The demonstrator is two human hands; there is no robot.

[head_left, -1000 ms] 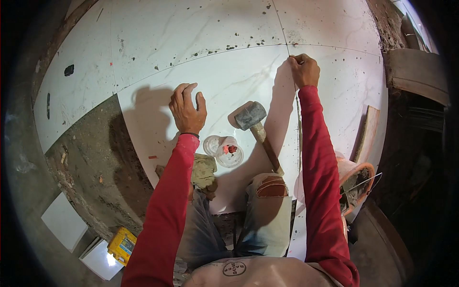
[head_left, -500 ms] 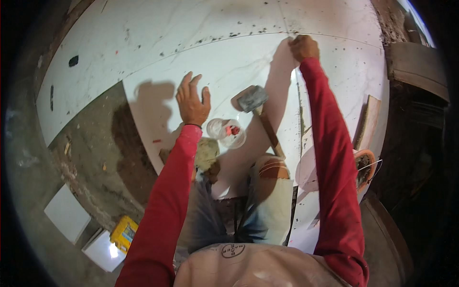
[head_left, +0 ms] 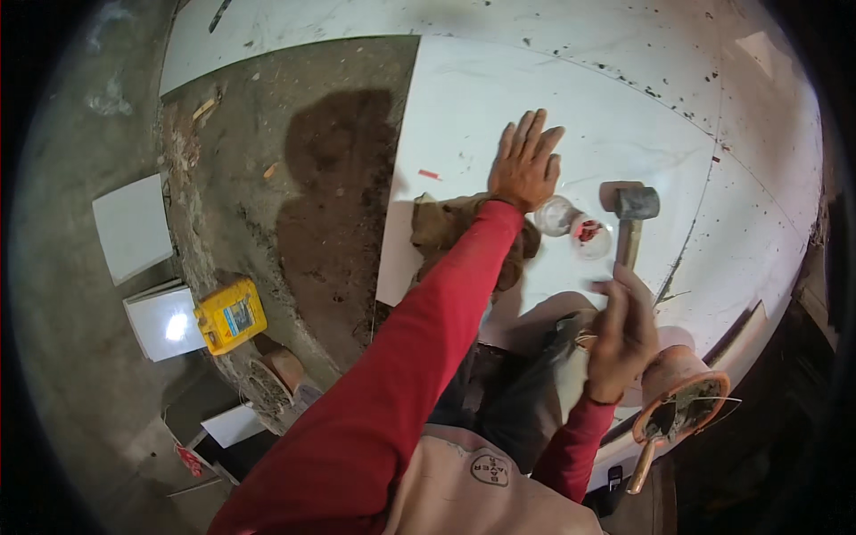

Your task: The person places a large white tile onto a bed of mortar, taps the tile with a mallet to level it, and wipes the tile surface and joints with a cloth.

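I see my left hand (head_left: 526, 165) just above the middle of the frame, lying flat on the big white tile (head_left: 464, 116) with the fingers spread and straight, gripping nothing; I judge it is there to hold the tile steady. My right hand (head_left: 624, 334), lower right of centre, has its fingers loosely curled around the lower end of the wooden handle, though I cannot tell how firmly. The mallet (head_left: 631, 218) lies on the tile with its dark head just right of the left hand, close enough to pick up. Two small clear cups (head_left: 572, 227) sit between hand and mallet head. A brown rag (head_left: 441, 227) lies at the tile's edge, beside bare mortar (head_left: 312, 196) to the left.
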